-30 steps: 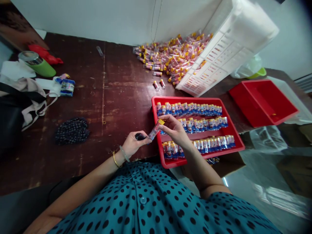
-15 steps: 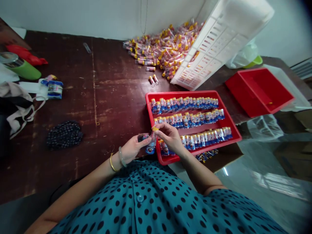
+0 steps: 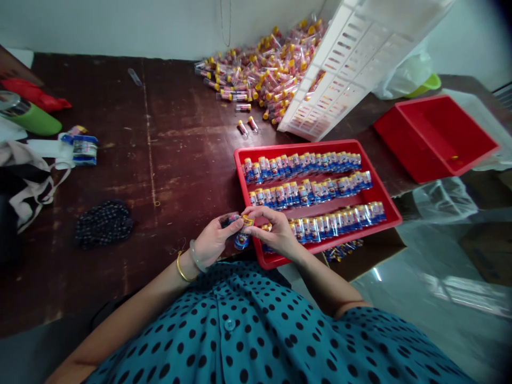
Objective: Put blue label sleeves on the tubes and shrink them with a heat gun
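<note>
Between my two hands, just off the near left corner of a red tray, is a small yellow-capped tube in a blue printed wrapper. My left hand is closed, gripping this wrapped tube with its thumb, and a second, dark-looking clear tube is tucked in its fingers. My right hand pinches the yellow-capped end of the wrapped tube with thumb and forefinger. Rows of similar wrapped tubes stand upright in the tray.
Unwrapped yellow-capped tubes are heaped by the wall, against a tilted white plastic basket. An empty-looking red bin stands right. A dark cloth bundle and a green bottle lie left. Below the tray is a cardboard box.
The right thumb and fingers have closed further over the capped end, and the wrapped tube has shifted slightly left. The view has moved a little; the rows in the tray look the same.
</note>
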`<state>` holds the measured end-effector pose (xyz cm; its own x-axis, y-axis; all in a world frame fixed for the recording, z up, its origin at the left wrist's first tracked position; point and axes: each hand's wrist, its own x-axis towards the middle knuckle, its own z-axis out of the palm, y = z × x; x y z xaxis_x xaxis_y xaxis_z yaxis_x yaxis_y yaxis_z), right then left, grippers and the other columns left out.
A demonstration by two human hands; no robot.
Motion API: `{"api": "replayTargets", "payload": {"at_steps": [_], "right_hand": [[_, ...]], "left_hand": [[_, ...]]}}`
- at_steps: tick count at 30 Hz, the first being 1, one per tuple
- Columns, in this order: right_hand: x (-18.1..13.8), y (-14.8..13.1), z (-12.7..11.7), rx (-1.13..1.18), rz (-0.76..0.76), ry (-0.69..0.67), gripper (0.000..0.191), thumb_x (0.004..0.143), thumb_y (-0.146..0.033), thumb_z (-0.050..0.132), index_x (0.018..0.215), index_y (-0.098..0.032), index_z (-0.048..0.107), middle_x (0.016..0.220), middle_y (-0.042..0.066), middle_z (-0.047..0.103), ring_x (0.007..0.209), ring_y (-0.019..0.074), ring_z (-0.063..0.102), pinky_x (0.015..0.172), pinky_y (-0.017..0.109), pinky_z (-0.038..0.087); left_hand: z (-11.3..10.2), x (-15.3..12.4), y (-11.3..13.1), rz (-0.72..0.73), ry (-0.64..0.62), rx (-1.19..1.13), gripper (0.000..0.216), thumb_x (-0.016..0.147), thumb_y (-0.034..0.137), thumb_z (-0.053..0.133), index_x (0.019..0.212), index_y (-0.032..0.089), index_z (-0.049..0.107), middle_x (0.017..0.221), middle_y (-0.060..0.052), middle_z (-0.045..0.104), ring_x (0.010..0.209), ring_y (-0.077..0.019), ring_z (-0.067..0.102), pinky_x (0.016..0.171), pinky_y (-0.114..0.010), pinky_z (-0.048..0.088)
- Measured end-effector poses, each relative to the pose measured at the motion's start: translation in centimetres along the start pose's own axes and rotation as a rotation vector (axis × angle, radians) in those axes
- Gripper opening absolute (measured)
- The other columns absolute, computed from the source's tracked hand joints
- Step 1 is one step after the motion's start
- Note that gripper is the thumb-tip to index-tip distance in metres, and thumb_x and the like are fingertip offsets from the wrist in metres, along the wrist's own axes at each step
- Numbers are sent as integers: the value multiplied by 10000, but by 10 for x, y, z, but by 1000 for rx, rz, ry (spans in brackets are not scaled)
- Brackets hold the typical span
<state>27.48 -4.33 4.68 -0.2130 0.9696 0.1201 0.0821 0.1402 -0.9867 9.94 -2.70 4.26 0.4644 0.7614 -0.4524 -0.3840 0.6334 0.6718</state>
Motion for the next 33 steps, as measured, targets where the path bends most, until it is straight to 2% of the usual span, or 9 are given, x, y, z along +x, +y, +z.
{"api": "replayTargets", "payload": {"at_steps": [4, 8, 11, 14, 18, 24, 26, 30, 33], "right_hand": [[0, 1, 3, 67, 18, 15, 173, 819, -312, 735, 923, -206, 647, 1041, 50, 668, 1004, 199, 632, 961, 360, 472], [8, 9, -19, 215, 72, 196, 216, 881, -340, 653, 1065, -243, 594, 1027, 22, 624, 904, 157, 635, 856, 316, 516], [19, 19, -80, 138, 57, 425, 298, 929, -385, 556, 1206, -285, 513, 1054, 16, 604, 775, 122, 618, 723, 281, 522], [25, 32, -159, -252, 85, 622, 385, 882, -403, 597, 1220, -233, 530, 956, 30, 622, 732, 131, 584, 662, 264, 488], [22, 52, -217, -700, 253, 584, 421, 834, -398, 608, 1180, -159, 589, 889, 72, 663, 745, 192, 603, 714, 340, 495], [64, 62, -198, -879, 97, 457, 411, 854, -424, 582, 1153, -144, 620, 1108, 149, 669, 993, 270, 627, 900, 433, 481], [104, 59, -179, -862, 34, 343, 377, 891, -418, 547, 1160, -163, 620, 1127, 128, 671, 1001, 248, 630, 903, 400, 486], [210, 59, -131, -927, 72, 78, 304, 926, -356, 536, 1158, -181, 626, 1145, 86, 678, 1019, 192, 633, 918, 301, 470], [288, 67, -99, -991, 134, 30, 324, 902, -341, 590, 1166, -158, 633, 1203, 117, 656, 1099, 217, 602, 959, 306, 434]], "left_hand": [[4, 3, 0, 16, -11, 20, 288, 670, 362, 841, 815, 146, 719, 718, -4, 673, 714, -122, 607, 705, -229, 516], [6, 7, -1, -40, 4, 44, 334, 741, 369, 784, 980, 147, 712, 883, -54, 699, 786, -152, 624, 700, -253, 536], [3, 10, -3, -98, 4, 68, 364, 792, 359, 731, 1089, 156, 674, 912, -69, 687, 765, -167, 628, 621, -260, 540], [-2, 11, -6, -134, -13, 124, 313, 812, 384, 696, 1008, 142, 674, 755, -47, 643, 658, -163, 602, 480, -229, 484], [-10, 9, -9, -158, -15, 148, 290, 779, 403, 727, 914, 152, 678, 675, -25, 607, 596, -144, 567, 436, -208, 442], [-25, 8, -8, -98, 61, 28, 438, 706, 436, 785, 1071, 211, 693, 1035, -86, 676, 909, -236, 637, 689, -347, 576], [-31, 11, -5, -93, 73, 11, 413, 712, 483, 765, 1012, 205, 709, 1042, -96, 681, 909, -249, 644, 652, -350, 573], [-48, 15, 2, -4, 135, 72, 407, 672, 534, 779, 811, 159, 699, 734, -70, 679, 691, -210, 648, 467, -246, 468], [-67, 12, 7, 72, 227, 113, 429, 627, 526, 815, 792, 149, 696, 637, -50, 662, 613, -187, 630, 430, -221, 420]]}}
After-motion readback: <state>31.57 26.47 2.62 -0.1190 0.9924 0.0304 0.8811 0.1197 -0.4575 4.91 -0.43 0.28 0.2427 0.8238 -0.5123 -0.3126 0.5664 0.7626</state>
